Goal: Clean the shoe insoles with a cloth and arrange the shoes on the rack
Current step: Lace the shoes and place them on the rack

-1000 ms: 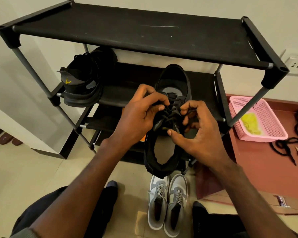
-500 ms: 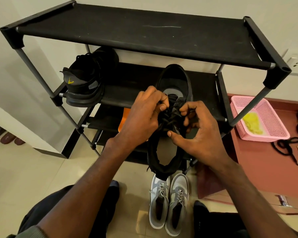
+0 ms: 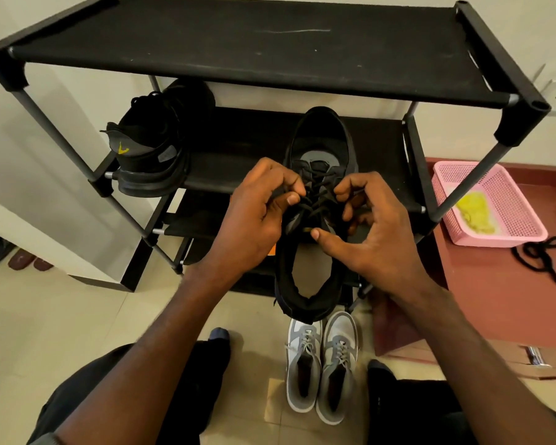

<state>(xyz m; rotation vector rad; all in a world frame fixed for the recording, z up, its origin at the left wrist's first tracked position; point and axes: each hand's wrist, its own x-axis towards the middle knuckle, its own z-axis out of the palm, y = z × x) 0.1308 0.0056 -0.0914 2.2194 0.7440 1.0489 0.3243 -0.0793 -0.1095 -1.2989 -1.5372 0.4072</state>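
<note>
Centre frame, we've got the black shoe (image 3: 308, 277) held up before the rack (image 3: 238, 43), left hand (image 3: 254, 216) and right hand (image 3: 376, 229) both curled, pinching its laces (image 3: 315, 200). We judge it's lace-tidying before shelving. Next we need a free slot beside the shoe (image 3: 148, 155) on the middle shelf. Grey sneakers (image 3: 321, 370) wait below; the cloth (image 3: 475, 213) lies in the pink basket (image 3: 523, 200) at right.
</note>
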